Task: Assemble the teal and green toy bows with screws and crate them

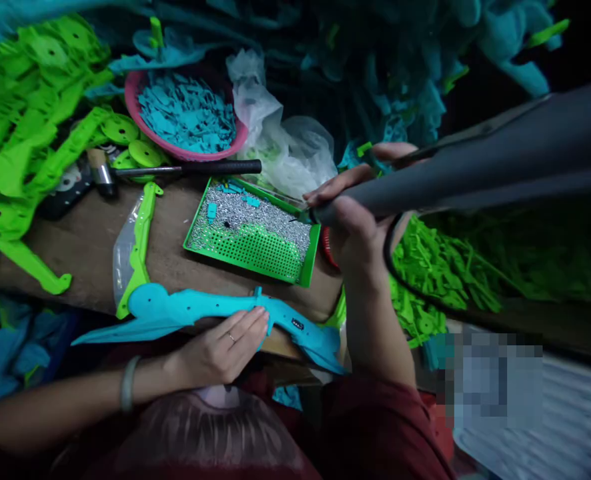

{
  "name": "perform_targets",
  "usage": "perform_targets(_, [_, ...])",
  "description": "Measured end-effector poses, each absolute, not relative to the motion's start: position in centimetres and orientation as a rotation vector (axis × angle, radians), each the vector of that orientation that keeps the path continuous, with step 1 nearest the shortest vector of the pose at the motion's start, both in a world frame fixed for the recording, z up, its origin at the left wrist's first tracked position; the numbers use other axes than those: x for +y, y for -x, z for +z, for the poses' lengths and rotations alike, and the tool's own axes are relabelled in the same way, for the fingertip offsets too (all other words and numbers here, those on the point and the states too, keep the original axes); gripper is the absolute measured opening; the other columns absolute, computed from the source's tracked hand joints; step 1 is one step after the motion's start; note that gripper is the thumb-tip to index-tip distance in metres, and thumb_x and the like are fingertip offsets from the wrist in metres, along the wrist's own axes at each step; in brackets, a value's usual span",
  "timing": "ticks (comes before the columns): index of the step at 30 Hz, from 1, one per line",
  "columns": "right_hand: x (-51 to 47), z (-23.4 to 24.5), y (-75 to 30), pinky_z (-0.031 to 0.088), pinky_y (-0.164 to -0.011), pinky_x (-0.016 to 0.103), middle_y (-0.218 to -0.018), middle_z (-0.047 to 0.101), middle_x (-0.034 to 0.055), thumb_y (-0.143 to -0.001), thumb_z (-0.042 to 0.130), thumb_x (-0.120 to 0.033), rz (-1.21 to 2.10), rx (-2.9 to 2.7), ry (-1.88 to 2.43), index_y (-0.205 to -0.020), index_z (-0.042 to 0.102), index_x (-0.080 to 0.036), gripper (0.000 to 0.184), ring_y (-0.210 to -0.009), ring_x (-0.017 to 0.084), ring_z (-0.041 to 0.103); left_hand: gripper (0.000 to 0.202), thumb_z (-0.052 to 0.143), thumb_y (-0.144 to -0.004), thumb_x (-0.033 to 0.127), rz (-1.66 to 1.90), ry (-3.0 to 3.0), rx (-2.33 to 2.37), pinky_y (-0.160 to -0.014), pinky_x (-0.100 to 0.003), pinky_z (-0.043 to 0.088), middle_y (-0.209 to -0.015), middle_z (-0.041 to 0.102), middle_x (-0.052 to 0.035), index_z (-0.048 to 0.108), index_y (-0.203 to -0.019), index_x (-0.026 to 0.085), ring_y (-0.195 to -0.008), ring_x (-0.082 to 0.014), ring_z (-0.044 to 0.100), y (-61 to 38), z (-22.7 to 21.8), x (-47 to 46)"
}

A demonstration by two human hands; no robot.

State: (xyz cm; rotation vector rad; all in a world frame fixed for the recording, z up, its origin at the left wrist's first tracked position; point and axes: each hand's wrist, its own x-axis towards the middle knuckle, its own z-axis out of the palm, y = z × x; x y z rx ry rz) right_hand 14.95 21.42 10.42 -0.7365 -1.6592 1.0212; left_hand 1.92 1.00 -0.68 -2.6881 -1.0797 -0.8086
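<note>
My left hand (225,343) lies on a long turquoise plastic part (185,310) at the near edge of the wooden bench, fingers curled over it and holding it down. My right hand (355,220) is wrapped round the grip of a grey power screwdriver (475,167), whose tip sits over the right side of a green perforated tray (275,257) heaped with small silver screws (255,217). The driver's body stretches off to the right, with a black cord looping under my wrist.
A hammer (175,170) lies behind the tray. A pink bowl (140,123) holds turquoise pieces beside a clear plastic bag (280,140). Green plastic parts pile at left (25,133) and right (440,273). Turquoise parts fill the back.
</note>
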Motion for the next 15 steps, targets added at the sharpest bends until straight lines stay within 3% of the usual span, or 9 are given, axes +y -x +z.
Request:
perform_targets(5, [21.0,8.5,-13.3,0.057,-0.062,0.041,-0.069,0.045,-0.0025,-0.090,0.049,-0.053,0.760,-1.815,0.950,-0.117,0.032,-0.036,0.036,-0.060,0.022,0.057,0.041,0.050,-0.099,0.030,-0.826,2.880,-1.256,-0.114,-0.040,0.042,-0.148,0.051,-0.0096,0.057,-0.134,0.010,-0.140,-0.0264,0.044,1.0,2.8,1.5])
perform_targets(9, [21.4,8.0,-14.0,0.056,-0.062,0.043,-0.068,0.047,-0.0006,-0.097,0.030,-0.050,0.486,-1.829,1.218,-0.132,0.027,-0.034,0.038,-0.060,0.022,0.057,0.050,0.042,-0.101,0.043,-0.777,2.952,-1.199,-0.115,-0.043,0.037,-0.148,0.050,-0.0131,0.058,-0.133,0.009,-0.140,-0.0283,0.044,4.3,5.6,5.9])
perform_targets(12, [21.8,8.4,-14.3,0.057,-0.067,0.045,-0.072,0.053,0.0024,-0.099,0.024,-0.048,0.385,-1.829,1.345,-0.137,0.027,-0.032,0.041,-0.064,0.022,0.060,0.061,0.036,-0.099,0.059,-0.716,3.111,-0.942,-0.117,-0.041,0.034,-0.146,0.052,-0.0112,0.058,-0.134,0.014,-0.141,-0.0249,0.043,3.8,4.3,11.3])
perform_targets(15, [21.9,8.7,-14.6,0.057,-0.067,0.045,-0.076,0.050,0.0016,-0.098,0.030,-0.051,0.413,-1.815,1.181,-0.133,0.030,-0.033,0.040,-0.066,0.022,0.060,0.061,0.038,-0.098,0.062,-0.571,3.250,-0.763,-0.119,-0.036,0.030,-0.142,0.057,-0.0086,0.061,-0.132,0.018,-0.138,-0.0209,0.047,2.0,1.8,16.3])
